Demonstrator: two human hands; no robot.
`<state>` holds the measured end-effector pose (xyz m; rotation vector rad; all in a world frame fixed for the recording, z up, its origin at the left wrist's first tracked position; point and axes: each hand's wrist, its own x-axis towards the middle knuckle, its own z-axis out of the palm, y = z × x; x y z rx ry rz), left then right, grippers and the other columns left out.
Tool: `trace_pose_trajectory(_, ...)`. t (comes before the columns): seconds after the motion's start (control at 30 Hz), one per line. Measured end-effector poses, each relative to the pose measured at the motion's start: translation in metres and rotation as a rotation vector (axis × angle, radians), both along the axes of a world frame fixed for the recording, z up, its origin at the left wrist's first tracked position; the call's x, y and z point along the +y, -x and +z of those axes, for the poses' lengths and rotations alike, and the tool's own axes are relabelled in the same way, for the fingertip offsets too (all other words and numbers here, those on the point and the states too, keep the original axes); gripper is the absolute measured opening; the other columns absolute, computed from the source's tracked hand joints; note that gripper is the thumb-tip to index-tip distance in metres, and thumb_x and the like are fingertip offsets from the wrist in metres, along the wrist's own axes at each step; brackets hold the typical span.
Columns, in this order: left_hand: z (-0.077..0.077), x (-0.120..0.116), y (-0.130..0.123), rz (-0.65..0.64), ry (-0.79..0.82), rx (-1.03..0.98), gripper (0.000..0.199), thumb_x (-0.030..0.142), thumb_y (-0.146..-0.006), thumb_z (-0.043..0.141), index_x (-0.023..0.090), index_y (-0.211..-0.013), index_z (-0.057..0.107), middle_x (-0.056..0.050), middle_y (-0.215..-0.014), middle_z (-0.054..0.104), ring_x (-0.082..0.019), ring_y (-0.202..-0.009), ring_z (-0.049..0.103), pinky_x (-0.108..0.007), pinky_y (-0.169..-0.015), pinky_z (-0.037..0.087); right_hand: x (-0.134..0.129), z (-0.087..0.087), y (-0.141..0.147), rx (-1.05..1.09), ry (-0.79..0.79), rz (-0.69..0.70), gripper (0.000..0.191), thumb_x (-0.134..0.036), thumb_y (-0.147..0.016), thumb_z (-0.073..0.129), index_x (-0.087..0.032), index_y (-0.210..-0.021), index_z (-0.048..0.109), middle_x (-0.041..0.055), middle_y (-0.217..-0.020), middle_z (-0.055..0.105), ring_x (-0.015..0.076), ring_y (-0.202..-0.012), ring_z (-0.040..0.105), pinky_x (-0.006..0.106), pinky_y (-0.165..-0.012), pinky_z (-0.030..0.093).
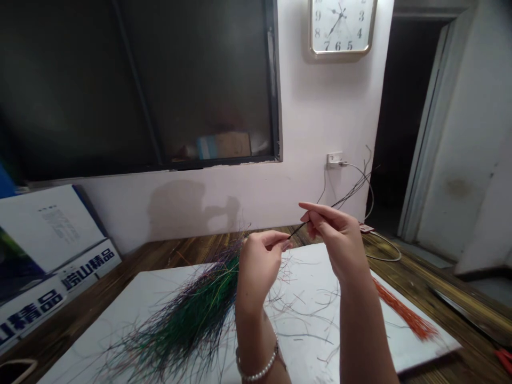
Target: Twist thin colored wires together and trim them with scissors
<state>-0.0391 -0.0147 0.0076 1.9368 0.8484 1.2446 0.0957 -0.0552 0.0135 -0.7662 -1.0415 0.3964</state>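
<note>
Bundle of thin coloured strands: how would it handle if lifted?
Probably floppy: the bundle splays loosely from the left hand. Strands look light and may slip free, judging by strays on the white board. The few strands in the right hand seem springier, sticking out straight.

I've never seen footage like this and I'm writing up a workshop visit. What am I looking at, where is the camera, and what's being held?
This picture comes from a camera worn on a person's head, looking forward and down, so you see their own bare hands, not a machine. A flat white board lies on a brown wooden table. On it lies a long bundle of fine green, purple and dark strands. Its upper end reaches the left hand, which seems to pinch it. The right hand pinches a thin bunch of dark strands in its fingertips. A narrow bundle of orange strands and loose fine strands also lie on the board.
</note>
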Motion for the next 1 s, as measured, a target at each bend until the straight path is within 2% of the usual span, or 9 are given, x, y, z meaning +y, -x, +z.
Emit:
trace_pose_trajectory(0.13,-0.002,0.001,0.001,-0.02,-0.018,0.019,0.017,0.016,-0.077,0.058,0.02,-0.084,0.074,-0.007,-0.083,0.073,-0.021,-0.079,0.068,-0.032,-0.072,0.053,0.004,-0.002,-0.001,0.022,-0.045,0.04,0.025,-0.019,-0.078,0.053,-0.017,-0.096,0.07,0.0003,-0.067,0.057,0.009,-0.053,0.047,0.025,-0.049,0.038)
trace_pose_trajectory(0.33,-0.004,0.002,-0.001,-0.063,-0.037,0.128,0.023,0.013,-0.076,0.052,0.021,-0.077,0.073,-0.006,-0.076,0.072,-0.02,-0.073,0.067,-0.032,-0.068,0.053,0.009,-0.006,-0.001,-0.211,0.017,-0.246,0.034,-0.011,-0.076,0.044,-0.018,-0.095,0.072,-0.0019,-0.058,0.046,0.0096,-0.053,0.04,0.026,-0.05,0.031)
trace_pose_trajectory(0.4,-0.005,0.004,-0.001,-0.073,-0.026,0.145,0.023,0.013,-0.075,0.052,0.021,-0.078,0.073,-0.005,-0.076,0.072,-0.019,-0.074,0.067,-0.031,-0.068,0.052,0.01,-0.007,0.0,-0.245,0.02,-0.207,0.036,-0.011,-0.077,0.043,-0.019,-0.097,0.071,-0.002,-0.059,0.046,0.0096,-0.054,0.04,0.026,-0.051,0.03)
trace_pose_trajectory(0.5,-0.007,0.007,0.002,-0.041,0.0,0.156,0.023,0.015,-0.076,0.053,0.021,-0.082,0.074,-0.006,-0.078,0.073,-0.02,-0.076,0.067,-0.031,-0.066,0.051,0.01,-0.005,0.0,-0.164,-0.016,-0.112,0.035,-0.015,-0.081,0.044,-0.02,-0.105,0.068,-0.0017,-0.065,0.048,0.0081,-0.051,0.038,0.025,-0.048,0.029)
trace_pose_trajectory(0.67,-0.008,0.011,0.004,0.048,0.042,0.201,0.022,0.016,-0.075,0.054,0.021,-0.081,0.074,-0.007,-0.077,0.073,-0.022,-0.076,0.068,-0.03,-0.063,0.049,0.007,-0.003,-0.002,-0.048,-0.084,-0.099,0.032,-0.02,-0.083,0.047,-0.019,-0.109,0.066,-0.0024,-0.064,0.047,0.0077,-0.05,0.037,0.024,-0.046,0.028)
trace_pose_trajectory(0.8,-0.01,0.015,0.003,0.03,0.052,0.21,0.022,0.015,-0.075,0.053,0.02,-0.08,0.074,-0.007,-0.077,0.073,-0.022,-0.077,0.067,-0.03,-0.065,0.049,0.006,-0.003,-0.005,-0.064,-0.114,-0.088,0.032,-0.017,-0.084,0.045,-0.019,-0.108,0.066,-0.0025,-0.062,0.048,0.0081,-0.051,0.038,0.024,-0.047,0.03)
trace_pose_trajectory(0.9,-0.009,0.015,0.002,-0.029,0.08,0.212,0.024,0.013,-0.073,0.052,0.019,-0.081,0.074,-0.006,-0.076,0.072,-0.02,-0.076,0.067,-0.03,-0.068,0.05,0.006,-0.005,-0.006,-0.131,-0.141,-0.164,0.032,-0.015,-0.083,0.044,-0.019,-0.103,0.068,-0.0027,-0.061,0.046,0.0078,-0.051,0.036,0.024,-0.047,0.029)
trace_pose_trajectory(1.0,-0.005,0.011,-0.001,-0.127,0.137,0.213,0.024,0.008,-0.07,0.052,0.016,-0.078,0.073,-0.006,-0.072,0.071,-0.018,-0.071,0.066,-0.028,-0.068,0.05,0.008,-0.007,-0.008,-0.2,-0.173,-0.314,0.033,-0.011,-0.081,0.043,-0.02,-0.095,0.071,-0.0024,-0.061,0.046,0.0077,-0.052,0.037,0.024,-0.048,0.028)
